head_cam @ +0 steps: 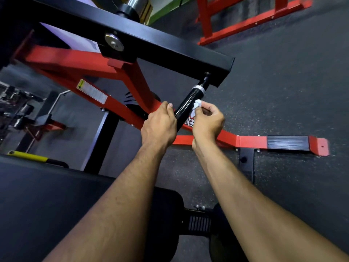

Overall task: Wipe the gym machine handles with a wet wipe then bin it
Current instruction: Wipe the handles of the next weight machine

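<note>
The black handle [186, 105] under the black beam [170, 46] is gripped at its lower end by the left hand [159, 125]. A crumpled white wipe [196, 106] is pinched against the handle's right side by the right hand [207, 123].

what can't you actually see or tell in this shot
Head view only:
- Lower end of the handle: covered by the left hand, which grips it.
- Most of the wipe: bunched inside the right hand, so its size and wetness are unclear.
- Label under the handle: print too small to read, partly behind the right hand.
- Bin: none in frame.
- Gear at far left: blurred and dark.
</note>
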`<state>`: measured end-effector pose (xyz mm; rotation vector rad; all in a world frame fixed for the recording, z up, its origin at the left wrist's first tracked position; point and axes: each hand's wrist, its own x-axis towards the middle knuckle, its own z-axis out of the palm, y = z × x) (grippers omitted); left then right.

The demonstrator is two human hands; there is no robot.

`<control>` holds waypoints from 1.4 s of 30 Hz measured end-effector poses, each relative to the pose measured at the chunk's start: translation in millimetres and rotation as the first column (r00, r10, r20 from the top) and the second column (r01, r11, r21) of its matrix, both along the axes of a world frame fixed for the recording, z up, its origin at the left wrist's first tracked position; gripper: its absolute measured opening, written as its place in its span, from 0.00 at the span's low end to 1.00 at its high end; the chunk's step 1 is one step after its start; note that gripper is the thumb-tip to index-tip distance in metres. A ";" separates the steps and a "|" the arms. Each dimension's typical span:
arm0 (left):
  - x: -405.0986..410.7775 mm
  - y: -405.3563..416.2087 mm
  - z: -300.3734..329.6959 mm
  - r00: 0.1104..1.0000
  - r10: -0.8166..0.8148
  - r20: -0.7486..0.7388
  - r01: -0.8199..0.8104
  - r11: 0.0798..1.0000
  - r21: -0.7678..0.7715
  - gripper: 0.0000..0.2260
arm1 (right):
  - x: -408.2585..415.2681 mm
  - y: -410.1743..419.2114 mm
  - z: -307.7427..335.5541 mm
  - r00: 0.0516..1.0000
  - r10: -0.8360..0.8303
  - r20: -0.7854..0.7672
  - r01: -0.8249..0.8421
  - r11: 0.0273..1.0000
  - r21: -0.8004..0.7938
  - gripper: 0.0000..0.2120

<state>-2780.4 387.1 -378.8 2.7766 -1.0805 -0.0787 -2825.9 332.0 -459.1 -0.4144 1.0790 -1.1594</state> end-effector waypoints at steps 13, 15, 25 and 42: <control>-8.7 0.2 8.9 0.998 0.028 -0.058 -0.031 0.998 -0.047 0.26 | -1.3 42.1 -8.1 0.994 0.056 -0.097 -0.070 0.985 -0.155 0.07; -5.9 -0.6 7.0 0.997 0.019 -0.069 -0.023 0.998 -0.054 0.25 | -9.6 63.0 -10.6 0.985 0.105 -0.136 -0.136 0.960 -0.245 0.11; 4.0 -0.1 1.4 0.978 0.082 -0.193 -0.112 0.983 -0.148 0.22 | -1.2 107.9 3.8 0.996 0.077 -0.055 -0.085 0.982 -0.169 0.12; 9.5 0.2 0.4 0.981 0.037 -0.193 -0.070 0.983 -0.169 0.20 | 24.4 -33.9 -24.9 0.983 -0.166 0.077 0.156 0.980 0.126 0.08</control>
